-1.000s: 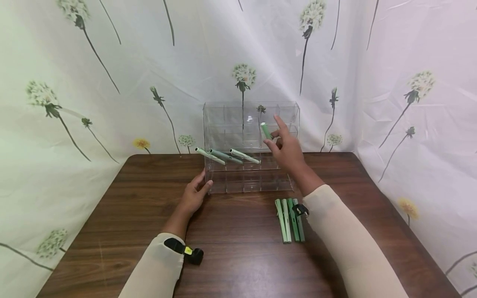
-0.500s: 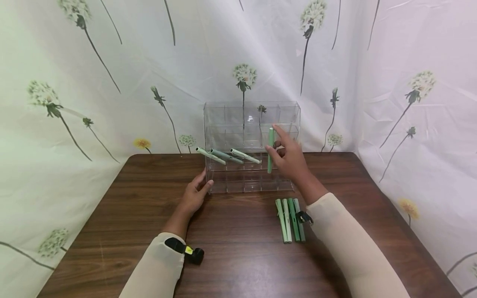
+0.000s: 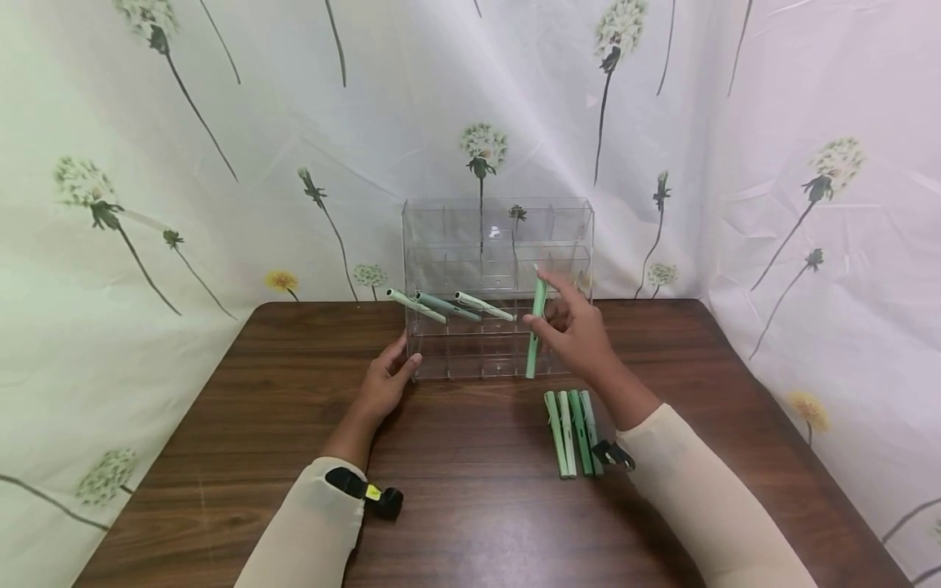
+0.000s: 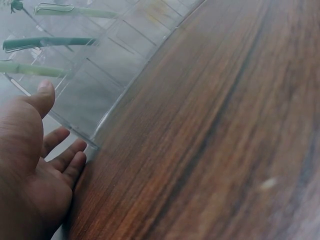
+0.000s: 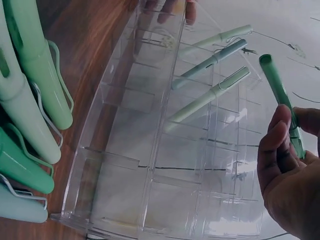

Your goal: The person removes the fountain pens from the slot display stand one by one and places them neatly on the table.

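Right hand (image 3: 584, 335) out in front of the clear rack (image 3: 456, 361), and it's pinching a green pen (image 3: 539, 302) between thumb and fingers, index reaching up near the top end! Left hand (image 3: 384, 382) down at the rack's lower left corner, relaxed fingers parted from the thumb with the side wall between them; how firmly it touches, I can't tell.

What a pen, too: slim, straight, fresh mint green along the barrel, a small dark slot partway down, standing nearly upright with a slight lean. From the right wrist it shows a darker, glossier green, its round end looking dark in the middle. It's before the right half of the rack; whether it touches the plastic, I can't say.

Over to the left of the rack, three pens lie slanted in one tier: a light green pen (image 3: 415, 306), a grey-green pen (image 3: 447, 307) and a whitish-green pen (image 3: 485, 307), clips showing. And on the dark wooden table (image 3: 456, 506), near the rack's front right, four pens (image 3: 568, 437) lie side by side, from pale to deep green, clips at their far ends
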{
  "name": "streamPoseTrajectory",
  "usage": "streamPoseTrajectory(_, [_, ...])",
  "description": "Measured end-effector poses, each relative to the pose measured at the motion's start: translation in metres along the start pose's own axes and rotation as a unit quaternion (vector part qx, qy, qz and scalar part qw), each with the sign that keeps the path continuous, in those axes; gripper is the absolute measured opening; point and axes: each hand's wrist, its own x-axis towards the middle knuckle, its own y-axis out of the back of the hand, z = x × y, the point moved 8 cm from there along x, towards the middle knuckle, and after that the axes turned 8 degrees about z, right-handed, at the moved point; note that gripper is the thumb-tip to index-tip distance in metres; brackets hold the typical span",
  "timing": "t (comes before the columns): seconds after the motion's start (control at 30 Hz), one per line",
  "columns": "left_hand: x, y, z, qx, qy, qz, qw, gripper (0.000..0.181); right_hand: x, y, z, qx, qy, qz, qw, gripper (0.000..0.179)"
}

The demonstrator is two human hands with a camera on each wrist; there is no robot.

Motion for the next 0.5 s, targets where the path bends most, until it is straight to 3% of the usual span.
streamPoseTrajectory(0.2, [0.0, 0.0, -0.001, 0.008, -0.002, -0.001, 1.0, 0.067, -0.007, 0.002, 0.0, 0.051, -0.031, -0.019, 0.998, 0.074])
streamPoseTrajectory(0.5, [0.001, -0.001, -0.002, 0.004, -0.002, -0.001, 1.0, 0.066, -0.015, 0.001, 0.005, 0.086, -0.068, -0.046, 0.9929, 0.07])
